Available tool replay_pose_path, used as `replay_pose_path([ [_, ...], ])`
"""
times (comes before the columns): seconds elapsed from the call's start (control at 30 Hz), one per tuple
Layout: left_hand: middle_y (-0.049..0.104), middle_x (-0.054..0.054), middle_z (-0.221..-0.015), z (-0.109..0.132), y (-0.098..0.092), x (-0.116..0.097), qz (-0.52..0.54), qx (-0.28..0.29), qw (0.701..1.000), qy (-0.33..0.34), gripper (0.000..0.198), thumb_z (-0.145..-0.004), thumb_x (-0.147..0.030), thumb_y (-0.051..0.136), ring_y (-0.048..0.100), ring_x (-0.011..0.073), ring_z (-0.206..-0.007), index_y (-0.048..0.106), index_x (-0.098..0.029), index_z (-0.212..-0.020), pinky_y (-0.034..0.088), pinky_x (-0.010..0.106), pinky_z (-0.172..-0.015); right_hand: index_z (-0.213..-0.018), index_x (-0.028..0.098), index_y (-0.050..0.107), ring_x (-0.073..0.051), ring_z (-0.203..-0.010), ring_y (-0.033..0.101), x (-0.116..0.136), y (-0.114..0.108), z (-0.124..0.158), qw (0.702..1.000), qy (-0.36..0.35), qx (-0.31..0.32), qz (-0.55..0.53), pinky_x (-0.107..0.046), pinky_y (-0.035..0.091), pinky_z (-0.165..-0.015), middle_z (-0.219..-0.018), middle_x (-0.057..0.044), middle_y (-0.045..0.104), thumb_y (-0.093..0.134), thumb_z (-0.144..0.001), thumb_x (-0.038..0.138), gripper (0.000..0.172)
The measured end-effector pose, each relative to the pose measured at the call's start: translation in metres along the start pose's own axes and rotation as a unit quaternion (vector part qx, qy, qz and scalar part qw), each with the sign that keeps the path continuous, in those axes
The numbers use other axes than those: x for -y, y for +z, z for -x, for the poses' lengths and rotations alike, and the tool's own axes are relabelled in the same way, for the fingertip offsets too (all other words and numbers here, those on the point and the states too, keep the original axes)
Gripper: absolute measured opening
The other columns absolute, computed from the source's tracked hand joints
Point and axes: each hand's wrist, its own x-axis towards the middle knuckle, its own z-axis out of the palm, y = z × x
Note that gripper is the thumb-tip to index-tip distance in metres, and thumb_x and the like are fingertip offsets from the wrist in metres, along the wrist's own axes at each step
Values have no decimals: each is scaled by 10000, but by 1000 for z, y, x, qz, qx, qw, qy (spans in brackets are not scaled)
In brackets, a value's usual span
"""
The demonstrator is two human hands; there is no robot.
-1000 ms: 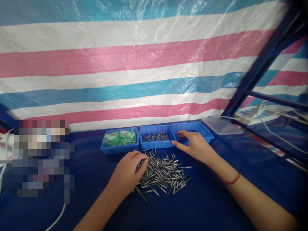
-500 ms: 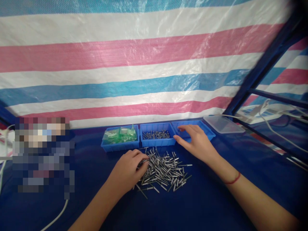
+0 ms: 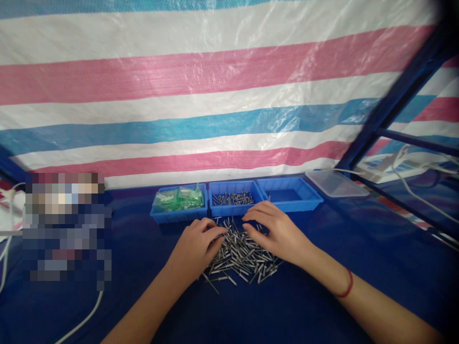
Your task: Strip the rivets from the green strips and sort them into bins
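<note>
A loose heap of silver blind rivets (image 3: pixel 242 260) lies on the blue table in front of me. My left hand (image 3: pixel 199 243) rests at the heap's left side, its thumb and fingers curled around some rivets; the palm is mostly hidden. Over the heap's upper right is my right hand (image 3: pixel 276 231), thumb and fingers apart, with nothing visible between them. Just behind the heap stands the middle blue bin (image 3: pixel 234 210), holding several similar small metal pieces (image 3: pixel 236 198). To its right, the right blue bin (image 3: pixel 297 205) has one tiny piece near its left wall.
Green packets (image 3: pixel 182 198) fill the left blue bin (image 3: pixel 179 218). A clear plastic lid (image 3: pixel 337 184) lies at the back right. White cables (image 3: pixel 84 320) run along the left, beside a blurred-out patch. Striped sheeting (image 3: pixel 215 105) hangs behind, with a blue metal frame (image 3: pixel 387 95) at right.
My right hand has come from over the right bin down and left to the heap. My left hand has shifted slightly right, and its fingers now hide the rivets that showed in it.
</note>
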Motion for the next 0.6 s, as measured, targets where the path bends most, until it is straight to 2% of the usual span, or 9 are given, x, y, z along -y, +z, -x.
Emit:
replay_pose_path([
  [0.23,629,16,-997,-3,0,-6,-31,6,999,-34,159,-911,-290,512,535,217,-933,663,-244,-888,380,353,-763,-874,179,661,-194,-861,590,5,5,1,1000,-4,11,-16,-361,463,-809,-871,-54,672,552,-854,183,110],
  [0.33,619,31,-996,-2,-4,-6,-29,-32,997,-58,179,-927,-258,466,529,225,-942,637,-219,-888,374,368,-784,-857,184,662,-193,-853,599,5,7,1,999,26,-4,-37,-366,459,-809,-860,-48,682,558,-848,179,105],
  [0.4,614,43,-972,-1,-5,-7,17,-78,994,-80,188,-935,-248,435,537,215,-927,612,-197,-895,385,354,-801,-849,186,663,-190,-844,606,6,10,2,995,64,-21,-74,-360,462,-805,-852,-44,688,589,-829,199,78],
  [0.5,613,43,-897,0,-4,-13,129,-140,975,-118,187,-937,-263,419,561,187,-856,580,-176,-901,413,305,-774,-861,191,669,-173,-747,611,12,16,3,970,161,-27,-179,-315,480,-689,-808,-33,686,649,-797,310,136],
  [0.6,624,29,-859,2,-1,-25,206,-157,954,-149,189,-932,-295,429,576,172,-797,577,-179,-908,422,275,-732,-846,186,673,-154,-654,594,19,22,3,922,239,-27,-304,-285,469,-599,-759,-27,676,652,-789,407,229],
])
